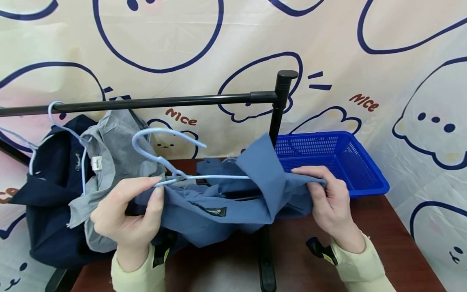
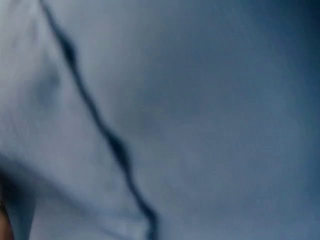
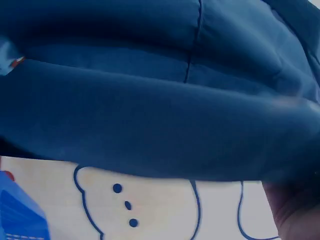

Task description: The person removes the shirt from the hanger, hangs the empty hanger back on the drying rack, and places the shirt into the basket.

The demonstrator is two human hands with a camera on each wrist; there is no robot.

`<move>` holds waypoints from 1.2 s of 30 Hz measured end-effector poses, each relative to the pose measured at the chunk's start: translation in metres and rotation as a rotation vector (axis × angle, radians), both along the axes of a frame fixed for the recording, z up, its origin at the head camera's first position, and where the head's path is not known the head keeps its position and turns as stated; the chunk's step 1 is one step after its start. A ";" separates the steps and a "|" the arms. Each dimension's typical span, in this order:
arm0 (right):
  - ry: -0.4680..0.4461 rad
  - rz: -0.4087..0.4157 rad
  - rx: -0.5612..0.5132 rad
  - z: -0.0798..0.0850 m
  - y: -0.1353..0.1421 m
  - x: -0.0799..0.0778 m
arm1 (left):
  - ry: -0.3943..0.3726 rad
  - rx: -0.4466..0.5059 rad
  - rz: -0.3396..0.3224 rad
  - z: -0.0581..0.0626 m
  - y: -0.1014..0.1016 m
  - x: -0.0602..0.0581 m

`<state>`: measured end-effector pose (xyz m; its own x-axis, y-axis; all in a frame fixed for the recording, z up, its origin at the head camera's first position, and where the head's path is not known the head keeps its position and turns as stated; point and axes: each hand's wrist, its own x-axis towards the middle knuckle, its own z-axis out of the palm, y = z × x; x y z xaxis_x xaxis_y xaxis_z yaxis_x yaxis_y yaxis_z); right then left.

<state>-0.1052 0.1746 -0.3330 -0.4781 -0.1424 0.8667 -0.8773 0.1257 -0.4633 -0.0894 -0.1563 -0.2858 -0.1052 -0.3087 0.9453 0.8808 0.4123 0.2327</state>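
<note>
A blue collared shirt (image 1: 222, 227) with a dark neck label hangs between the two hands in the head view. My left hand (image 1: 120, 209) pinches a light-blue hanger (image 1: 157, 158) between thumb and index finger, close to its neck, at the shirt's collar edge. One arm of the hanger runs right into the shirt, its far end hidden behind the raised collar. My right hand (image 1: 332, 202) pinches the shirt's right side between thumb and fingers. Blurred blue cloth (image 2: 200, 125) fills the left wrist view; shirt folds (image 3: 150, 120) cover most of the right wrist view.
A black clothes rack (image 1: 204, 100) spans the left and middle. From it hang a grey garment (image 1: 120, 134) and a navy garment (image 1: 54, 227) on light-blue hangers. A blue plastic basket (image 1: 368, 178) stands at right on the brown table (image 1: 394, 251), before a printed backdrop.
</note>
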 end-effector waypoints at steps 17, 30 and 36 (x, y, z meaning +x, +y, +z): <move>0.032 -0.214 -0.322 0.027 0.048 0.037 | -0.231 -0.302 -0.300 -0.012 0.046 -0.025; -0.412 -0.362 0.176 -0.017 0.093 0.022 | -0.438 -0.458 -0.312 -0.041 0.042 -0.030; -0.569 -0.301 0.297 -0.031 0.097 0.015 | -0.508 -0.492 -0.309 -0.060 0.038 -0.032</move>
<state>-0.0902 0.2714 -0.3641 -0.9008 -0.1247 0.4159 -0.4168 0.5170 -0.7477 -0.1209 -0.1183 -0.3456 -0.5761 0.2482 0.7788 0.8068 0.3256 0.4931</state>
